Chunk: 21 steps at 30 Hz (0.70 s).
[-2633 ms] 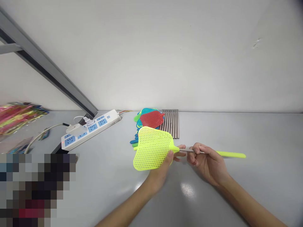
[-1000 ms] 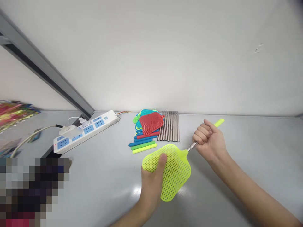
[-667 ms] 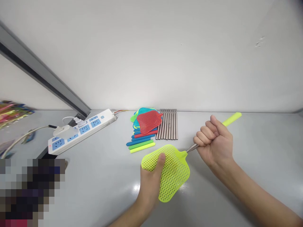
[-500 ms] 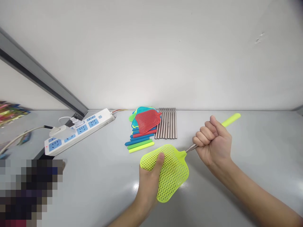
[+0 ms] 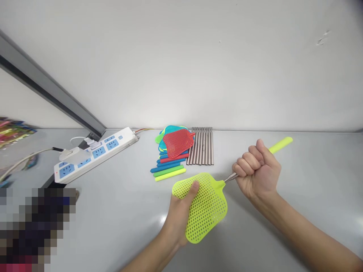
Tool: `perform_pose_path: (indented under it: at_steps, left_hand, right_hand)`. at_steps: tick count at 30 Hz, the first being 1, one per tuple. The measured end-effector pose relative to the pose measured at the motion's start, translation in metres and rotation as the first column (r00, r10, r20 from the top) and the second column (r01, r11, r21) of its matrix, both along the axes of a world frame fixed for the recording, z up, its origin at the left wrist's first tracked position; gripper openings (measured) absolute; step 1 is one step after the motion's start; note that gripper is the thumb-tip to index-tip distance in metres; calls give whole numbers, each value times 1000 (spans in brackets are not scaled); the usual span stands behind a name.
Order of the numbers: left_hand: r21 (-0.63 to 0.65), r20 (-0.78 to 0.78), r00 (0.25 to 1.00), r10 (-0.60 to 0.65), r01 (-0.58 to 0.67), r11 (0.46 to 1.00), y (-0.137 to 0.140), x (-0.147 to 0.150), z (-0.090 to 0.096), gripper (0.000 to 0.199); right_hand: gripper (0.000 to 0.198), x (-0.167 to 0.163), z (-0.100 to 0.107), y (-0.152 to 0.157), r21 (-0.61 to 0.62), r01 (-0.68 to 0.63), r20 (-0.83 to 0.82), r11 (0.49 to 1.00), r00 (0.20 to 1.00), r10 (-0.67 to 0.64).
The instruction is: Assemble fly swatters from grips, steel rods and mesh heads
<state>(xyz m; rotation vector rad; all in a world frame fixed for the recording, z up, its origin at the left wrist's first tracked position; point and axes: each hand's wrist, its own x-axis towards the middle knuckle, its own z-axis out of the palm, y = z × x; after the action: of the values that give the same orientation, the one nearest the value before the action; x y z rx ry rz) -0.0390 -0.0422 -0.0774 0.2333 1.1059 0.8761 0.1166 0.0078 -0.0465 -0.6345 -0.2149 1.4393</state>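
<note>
Pinching lime fly swatter (image 5: pixel 207 209) by its head between left hand (image 5: pixel 178 211) fingers, clenching metal shaft (image 5: pixel 231 177) in right hand (image 5: pixel 256 172), before metal tubes (image 5: pixel 200 146) at bench (image 5: pixel 113 223) back edge.

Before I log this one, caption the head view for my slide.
Left hand holds a lime mesh head while the right hand grips its shaft, power strip at left.

Got two bare hands (image 5: pixel 258 170) and one lime-yellow perforated plastic swatter (image 5: pixel 208 206) lower middle, one long white power strip (image 5: pixel 99 152) left, then mid-frame one slim green handle (image 5: pixel 168 171), at least seven silvery metal tubes (image 5: pixel 200 147) lol.
</note>
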Motion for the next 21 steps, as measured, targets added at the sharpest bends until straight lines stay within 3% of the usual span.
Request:
perform_pose_path:
  at_steps: [5,10,13,15,16,18,19,21]
  left_hand:
    - [29,9,1000,-10,10,1000,2,-3,3,32]
    - [143,14,1000,-16,14,990,8,-10,11,34]
    - [262,-28,999,-41,47,964,16,-20,12,36]
    - [414,-190,980,59,25,910,23,-28,13,37]
    - [516,-313,933,179,9,856,26,-32,14,39]
    - [705,-537,710,457,80,705,30,-38,17,45]
    - [748,-610,581,538,201,632,30,-39,20,47]
    - [669,-741,421,523,530,520,26,-36,28,37]
  right_hand:
    - [47,0,0,2,-22,16,-29,1000,999,-17]
    - [44,-2,4,1,-27,14,-46,1000,999,-15]
    - [42,-2,8,0,10,-3,-49,1000,999,3]
    - [40,-1,9,1,29,-5,-44,1000,999,6]
    - [39,0,10,1,35,5,-38,999,999,-4]
    - [38,1,11,0,40,32,-21,999,999,-32]
    - [38,0,12,0,43,43,-9,998,999,-43]
    - [38,-2,13,-2,52,49,12,997,999,-50]
